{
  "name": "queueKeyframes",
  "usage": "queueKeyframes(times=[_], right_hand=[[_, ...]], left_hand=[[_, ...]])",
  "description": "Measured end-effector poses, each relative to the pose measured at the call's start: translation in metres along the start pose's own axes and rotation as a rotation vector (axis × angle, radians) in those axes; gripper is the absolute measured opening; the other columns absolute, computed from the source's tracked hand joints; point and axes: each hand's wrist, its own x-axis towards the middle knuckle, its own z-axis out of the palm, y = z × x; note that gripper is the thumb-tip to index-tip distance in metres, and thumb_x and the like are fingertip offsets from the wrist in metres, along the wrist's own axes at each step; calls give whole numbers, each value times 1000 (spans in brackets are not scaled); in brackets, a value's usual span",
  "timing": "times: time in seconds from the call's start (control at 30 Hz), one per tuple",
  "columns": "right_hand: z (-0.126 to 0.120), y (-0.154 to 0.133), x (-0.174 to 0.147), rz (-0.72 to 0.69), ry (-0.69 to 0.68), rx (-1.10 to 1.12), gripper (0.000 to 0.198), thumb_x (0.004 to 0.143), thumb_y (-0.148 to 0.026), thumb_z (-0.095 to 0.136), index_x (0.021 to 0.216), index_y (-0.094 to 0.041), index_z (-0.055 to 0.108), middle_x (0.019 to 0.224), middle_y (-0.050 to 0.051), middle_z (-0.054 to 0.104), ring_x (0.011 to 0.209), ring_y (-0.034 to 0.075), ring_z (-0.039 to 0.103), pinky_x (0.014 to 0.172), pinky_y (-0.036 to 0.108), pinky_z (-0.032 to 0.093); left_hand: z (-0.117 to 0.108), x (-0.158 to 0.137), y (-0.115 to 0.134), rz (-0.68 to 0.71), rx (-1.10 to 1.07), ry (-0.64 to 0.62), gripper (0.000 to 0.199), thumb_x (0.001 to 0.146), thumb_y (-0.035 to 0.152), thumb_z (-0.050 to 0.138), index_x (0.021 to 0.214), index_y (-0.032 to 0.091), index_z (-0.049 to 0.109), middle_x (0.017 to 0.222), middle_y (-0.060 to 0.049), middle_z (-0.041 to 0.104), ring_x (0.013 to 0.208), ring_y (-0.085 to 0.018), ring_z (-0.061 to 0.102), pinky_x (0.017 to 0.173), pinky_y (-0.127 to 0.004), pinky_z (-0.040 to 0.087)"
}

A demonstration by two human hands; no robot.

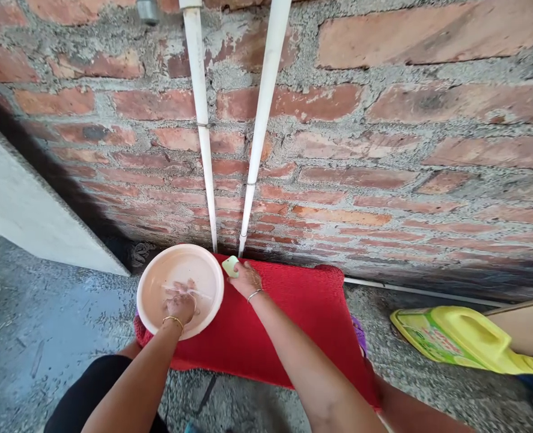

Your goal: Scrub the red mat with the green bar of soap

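Note:
A pale pink basin (144, 294) with clear water stands on the left end of a red cloth (293, 319). My left hand (180, 304) is in the basin, its fingers under the water and looking spread; I make out nothing held in them. Just right of the rim, above the cloth's far edge, my right hand (248, 279) grips a pale green bar of soap (230, 265) between thumb and fingers. The cloth covers a low bench-like support, whose frame is hidden.
A brick wall (347, 144) rises behind, with two white pipes (205, 138) running down it. On the right lies a yellow jug (464, 337) on the rough concrete floor (374, 325). A grey slab (41, 198) leans at the left.

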Motion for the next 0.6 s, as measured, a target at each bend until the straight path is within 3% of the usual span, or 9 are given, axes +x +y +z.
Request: queueKeyframes(times=[0.13,0.27,0.37,0.47,0.53,0.6], right_hand=[[-1,15,6,-25,1,-34,34,74,-45,68,102,-26,62,107,3,54,94,18,56,77,27,38],[-27,77,5,127,19,-38,36,74,-47,67,104,-26,62,107,3,54,90,17,58,76,26,39],[-54,139,-7,312,77,-12,38,74,-48,66,105,-26,62,109,4,55,92,18,60,78,29,42],[-79,198,-32,525,127,35,41,75,-50,65,105,-22,62,107,10,58,92,23,62,76,32,45],[-91,227,-51,660,142,51,43,76,-52,62,104,-20,62,104,14,61,92,27,63,72,36,46],[-99,246,-68,785,154,68,43,77,-54,59,102,-19,63,101,17,63,91,30,63,68,39,47]], left_hand=[[-2,-2,2,-7,94,-46,82,79,35,60,150,22,21,147,-32,33,123,-54,43,63,-60,54],[-13,-7,4,-26,123,-64,78,81,32,58,150,23,22,149,-30,32,123,-53,43,64,-57,55],[-21,-8,3,-16,77,-132,73,80,35,59,147,20,34,150,-28,31,125,-53,41,69,-56,54],[-22,-7,1,28,23,-233,54,83,27,53,135,11,51,139,-30,46,118,-46,52,77,-57,53],[-19,-7,0,50,17,-239,52,83,21,50,133,8,52,128,-31,55,113,-43,58,78,-58,53],[-14,-6,0,41,46,-156,59,82,23,51,139,9,46,130,-34,53,115,-47,55,73,-62,52]])
